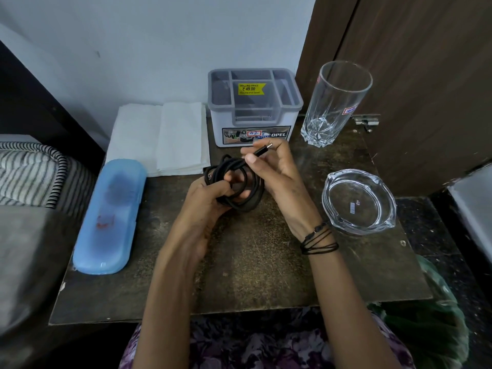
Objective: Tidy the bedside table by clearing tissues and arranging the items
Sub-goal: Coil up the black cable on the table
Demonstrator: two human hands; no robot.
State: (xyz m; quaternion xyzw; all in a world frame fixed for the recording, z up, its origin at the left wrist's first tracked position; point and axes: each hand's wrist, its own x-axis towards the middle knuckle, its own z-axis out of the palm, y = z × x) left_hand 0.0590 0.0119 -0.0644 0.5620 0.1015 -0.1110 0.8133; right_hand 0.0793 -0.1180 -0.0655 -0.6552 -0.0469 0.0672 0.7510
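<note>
Head view. Dark, scuffed wooden bedside table (266, 262) fills the centre of frame, seen from above.

Left hand (210, 198): fingers curled closed through a coiled black charging cable (239, 182), gripping the bundle just above the table's middle. Right hand (277, 169): thumb and fingertips pinched on the cable's free end, the small metal plug (266, 147) sticking out toward the far edge. Black thread bands (318, 239) wrap the right wrist.

Far edge, centre: grey and white plastic compartment organiser (254, 107), upright, yellow price sticker across its top, printed label on its front face. No contents can be made out in its compartments.

Far left corner: flat stack of folded white tissues (159, 137), just beside the organiser's left side.

Left edge: translucent blue oblong plastic case (110, 217), closed, lying lengthwise along the edge, its far end touching or just overlapping the near edge of the tissues.

Far right corner: tall clear cut-glass tumbler (335, 102), upright, small red-bordered sticker on its wall, just beside the organiser.

Right edge, middle: clear glass ashtray (358, 201), upright, small label inside, near the right wrist but apart from it.

Beyond the left edge: striped grey bedding (32, 177).
</note>
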